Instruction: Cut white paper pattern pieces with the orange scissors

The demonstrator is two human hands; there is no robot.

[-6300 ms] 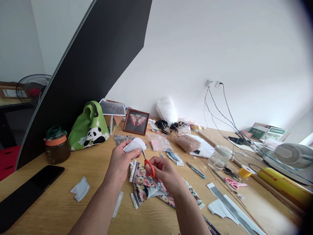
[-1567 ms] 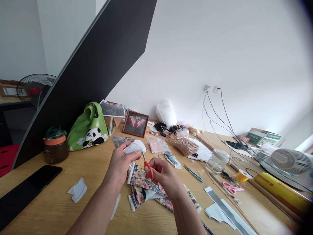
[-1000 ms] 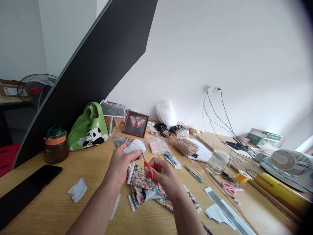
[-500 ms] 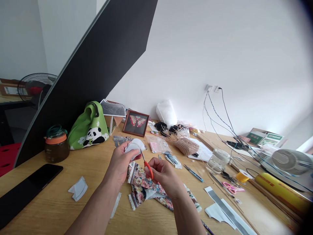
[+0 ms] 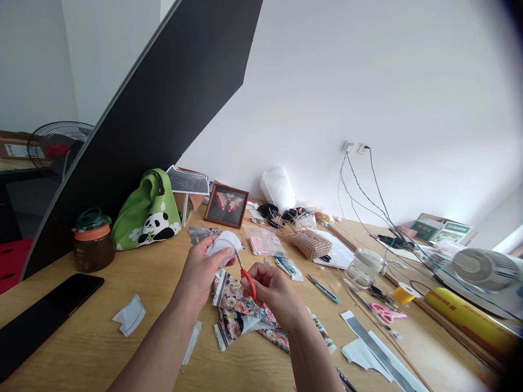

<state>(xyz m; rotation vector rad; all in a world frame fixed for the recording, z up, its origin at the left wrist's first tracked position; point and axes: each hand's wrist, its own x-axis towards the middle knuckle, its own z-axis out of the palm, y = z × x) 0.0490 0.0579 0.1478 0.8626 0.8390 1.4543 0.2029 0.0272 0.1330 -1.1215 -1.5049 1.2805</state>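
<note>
My left hand (image 5: pixel 200 272) pinches a small rounded white piece of paper or cloth (image 5: pixel 224 243) above the wooden table (image 5: pixel 98 354). My right hand (image 5: pixel 273 291) grips small orange-handled scissors (image 5: pixel 247 279), whose blades point up into the edge of the white piece. Under both hands lies a crumpled piece of floral fabric (image 5: pixel 241 318). White offcuts (image 5: pixel 129 314) lie to the left on the table.
A black phone (image 5: pixel 44 316), a brown jar (image 5: pixel 93 242) and a green panda bag (image 5: pixel 149 215) stand at left. A framed picture (image 5: pixel 226 204), woven pouch (image 5: pixel 314 243), glass jar (image 5: pixel 363 268), pink scissors (image 5: pixel 388 313), a yellow roll (image 5: pixel 469 316), a white fan (image 5: pixel 486 269) and cables fill the right.
The white piece has turned slightly in my left hand and the scissors have shifted a little along its edge. Nothing else moved.
</note>
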